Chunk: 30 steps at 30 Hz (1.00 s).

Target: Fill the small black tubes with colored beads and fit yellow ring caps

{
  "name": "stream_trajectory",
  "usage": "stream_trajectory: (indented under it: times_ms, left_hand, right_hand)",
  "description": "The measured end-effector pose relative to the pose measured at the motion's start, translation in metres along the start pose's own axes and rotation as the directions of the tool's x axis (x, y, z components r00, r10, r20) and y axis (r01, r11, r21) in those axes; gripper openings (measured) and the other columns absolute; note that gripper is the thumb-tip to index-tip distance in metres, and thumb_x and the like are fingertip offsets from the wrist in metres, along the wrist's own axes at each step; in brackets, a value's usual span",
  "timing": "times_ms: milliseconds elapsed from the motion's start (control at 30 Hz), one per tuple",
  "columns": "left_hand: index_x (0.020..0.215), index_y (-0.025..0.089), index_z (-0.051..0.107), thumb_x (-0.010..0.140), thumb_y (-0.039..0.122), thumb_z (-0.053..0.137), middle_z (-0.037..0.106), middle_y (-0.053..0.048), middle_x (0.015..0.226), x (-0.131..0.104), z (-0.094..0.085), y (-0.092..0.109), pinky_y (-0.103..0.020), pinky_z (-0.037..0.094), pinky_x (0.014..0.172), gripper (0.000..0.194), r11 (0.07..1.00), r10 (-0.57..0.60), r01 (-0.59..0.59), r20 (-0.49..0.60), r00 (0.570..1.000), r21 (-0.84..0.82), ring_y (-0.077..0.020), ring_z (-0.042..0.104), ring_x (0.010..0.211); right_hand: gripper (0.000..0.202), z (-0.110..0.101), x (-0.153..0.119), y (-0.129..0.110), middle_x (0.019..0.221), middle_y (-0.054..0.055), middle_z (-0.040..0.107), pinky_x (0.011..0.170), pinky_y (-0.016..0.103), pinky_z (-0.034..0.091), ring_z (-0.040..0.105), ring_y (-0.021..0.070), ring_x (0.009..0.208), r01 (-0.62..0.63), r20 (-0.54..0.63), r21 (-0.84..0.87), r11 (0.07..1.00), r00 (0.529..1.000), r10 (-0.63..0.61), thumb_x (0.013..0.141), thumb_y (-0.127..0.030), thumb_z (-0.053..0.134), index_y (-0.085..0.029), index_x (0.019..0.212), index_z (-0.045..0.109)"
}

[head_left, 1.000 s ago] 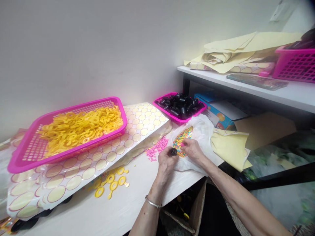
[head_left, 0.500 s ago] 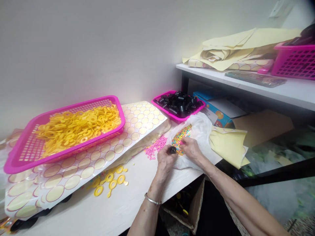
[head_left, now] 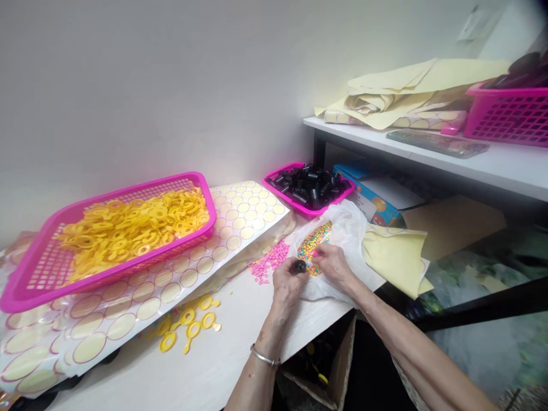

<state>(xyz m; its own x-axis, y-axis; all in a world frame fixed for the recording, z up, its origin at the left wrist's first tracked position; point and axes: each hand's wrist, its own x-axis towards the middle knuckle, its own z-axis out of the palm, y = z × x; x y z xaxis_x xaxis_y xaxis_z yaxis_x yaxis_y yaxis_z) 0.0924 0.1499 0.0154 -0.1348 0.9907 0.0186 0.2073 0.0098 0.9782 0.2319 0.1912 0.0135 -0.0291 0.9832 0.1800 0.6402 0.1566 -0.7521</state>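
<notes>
My left hand (head_left: 289, 282) is closed round a small black plastic cylinder (head_left: 299, 266), its round end facing up. Close on its right, my right hand (head_left: 334, 264) has its fingertips drawn together at a heap of multicoloured beads (head_left: 315, 242); whatever is between them is too small or hidden. The beads lie in a white plastic bag (head_left: 349, 220), spread open on the table. Just left of the bag is a scatter of small pink pieces (head_left: 269, 260). More black cylinders (head_left: 310, 185) fill a pink basket (head_left: 295, 208) behind the hands.
A large pink basket (head_left: 25, 291) of yellow ring-shaped pieces (head_left: 137, 228) stands on sheets of round stickers (head_left: 171, 292). Several yellow pieces (head_left: 192, 328) lie loose on the table. Below its front edge is a cardboard box (head_left: 342, 359). A white shelf (head_left: 509, 165) overhangs the right side.
The view has shifted slightly, moving the baskets and shelf a little down in the picture. My left hand keeps the black cylinder, and my right fingertips stay by the beads with a slight shift.
</notes>
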Motion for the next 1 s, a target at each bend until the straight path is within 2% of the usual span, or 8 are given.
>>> stream_trajectory:
  times_ms: [233,500,600,667,767,867,933,1000]
  left_hand:
    - [0.074,0.015,0.065,0.054,0.015,0.059,0.059,0.002,0.06,0.0,0.0,-0.001,-0.02,0.039,0.054,0.021,1.0,0.011,-0.011,-0.01,1.0,-0.008,-0.0119,0.052,0.058]
    - [0.076,0.015,0.065,0.055,0.016,0.059,0.059,0.001,0.063,0.001,0.002,0.004,-0.021,0.039,0.055,0.022,1.0,0.016,-0.016,0.014,1.0,0.003,-0.012,0.052,0.059]
    - [0.081,0.015,0.066,0.057,0.017,0.059,0.061,0.001,0.065,0.002,0.003,0.002,-0.021,0.041,0.057,0.025,0.996,0.06,-0.062,0.028,0.998,0.063,-0.0126,0.053,0.062]
    - [0.081,0.016,0.067,0.057,0.017,0.059,0.062,0.001,0.066,0.002,0.004,-0.001,-0.022,0.041,0.059,0.025,0.986,0.092,-0.094,0.022,0.996,0.134,-0.0132,0.054,0.063]
    - [0.079,0.018,0.068,0.058,0.018,0.061,0.063,0.001,0.068,0.001,0.006,-0.003,-0.022,0.041,0.061,0.022,0.958,0.139,-0.135,0.0,0.99,0.251,-0.0143,0.055,0.066]
    - [0.078,0.02,0.068,0.059,0.019,0.061,0.063,0.0,0.07,0.0,0.008,-0.002,-0.023,0.041,0.062,0.02,0.918,0.175,-0.168,0.014,0.985,0.359,-0.0149,0.054,0.068]
    - [0.078,0.02,0.068,0.061,0.02,0.06,0.063,0.0,0.071,0.0,0.009,0.0,-0.023,0.04,0.062,0.019,0.894,0.191,-0.189,0.036,0.981,0.407,-0.0147,0.054,0.068]
    - [0.077,0.02,0.068,0.062,0.021,0.058,0.062,0.0,0.069,0.0,0.01,0.0,-0.023,0.039,0.061,0.018,0.878,0.201,-0.207,0.059,0.978,0.432,-0.0143,0.053,0.067]
  right_hand:
    - [0.008,-0.005,-0.001,-0.005,0.054,-0.001,0.051,0.053,0.022,0.03,0.046,0.0119,0.056,-0.02,0.025,0.013,1.0,0.999,0.02,0.061,-0.019,0.05,-0.017,0.054,0.054]
    - [0.006,-0.007,-0.004,-0.009,0.053,-0.003,0.05,0.052,0.022,0.032,0.045,0.0118,0.055,-0.091,0.051,0.22,0.971,0.995,0.082,0.059,-0.02,0.053,-0.016,0.055,0.055]
    - [0.007,-0.008,-0.007,-0.008,0.056,-0.003,0.052,0.053,0.022,0.035,0.047,0.0118,0.057,-0.067,0.106,0.313,0.947,0.994,0.035,0.061,-0.021,0.054,-0.015,0.06,0.058]
    - [0.007,-0.01,-0.008,-0.007,0.059,-0.003,0.053,0.057,0.023,0.036,0.048,0.0122,0.06,-0.007,0.122,0.317,0.948,0.992,-0.034,0.063,-0.019,0.054,-0.015,0.063,0.059]
    - [0.009,-0.017,-0.011,-0.008,0.066,-0.001,0.055,0.062,0.023,0.038,0.05,0.0126,0.066,0.155,0.128,0.238,0.959,0.974,-0.189,0.068,-0.014,0.052,-0.016,0.068,0.061]
    - [0.015,-0.026,-0.014,-0.015,0.073,0.001,0.055,0.064,0.024,0.037,0.05,0.013,0.07,0.336,0.179,0.024,0.941,0.925,-0.335,0.076,-0.012,0.048,-0.016,0.073,0.062]
    - [0.019,-0.031,-0.016,-0.024,0.077,0.003,0.056,0.064,0.024,0.036,0.049,0.0139,0.073,0.425,0.258,-0.174,0.888,0.89,-0.375,0.08,-0.012,0.045,-0.016,0.076,0.062]
    - [0.021,-0.034,-0.018,-0.035,0.079,0.005,0.056,0.062,0.026,0.035,0.049,0.0159,0.075,0.492,0.339,-0.358,0.793,0.86,-0.381,0.082,-0.01,0.043,-0.016,0.078,0.063]
